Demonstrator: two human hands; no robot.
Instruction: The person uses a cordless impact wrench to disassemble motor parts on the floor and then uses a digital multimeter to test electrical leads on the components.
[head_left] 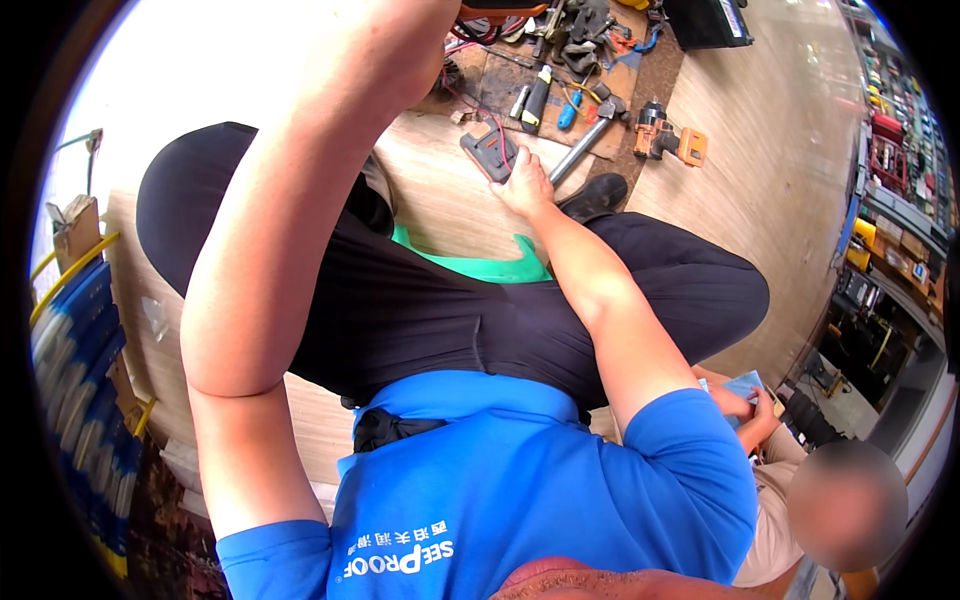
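On the wooden floor (440, 200), a seated person reaches forward.
Right hand (522, 183) lies fingers-spread on a grey meter (488, 155), seemingly steadying it; left hand is hidden overhead, grip unknowable.

shirt (520, 480): blue, white lettering
trousers (450, 310): black
stool seat (470, 265): green
meter (490, 153): grey body, red trim, under the right hand (522, 180)
impact driver (665, 135): orange and black
screwdriver handle (569, 110): blue
floor (760, 170): light wood grain
mat (650, 75): brown
shoe (595, 195): black
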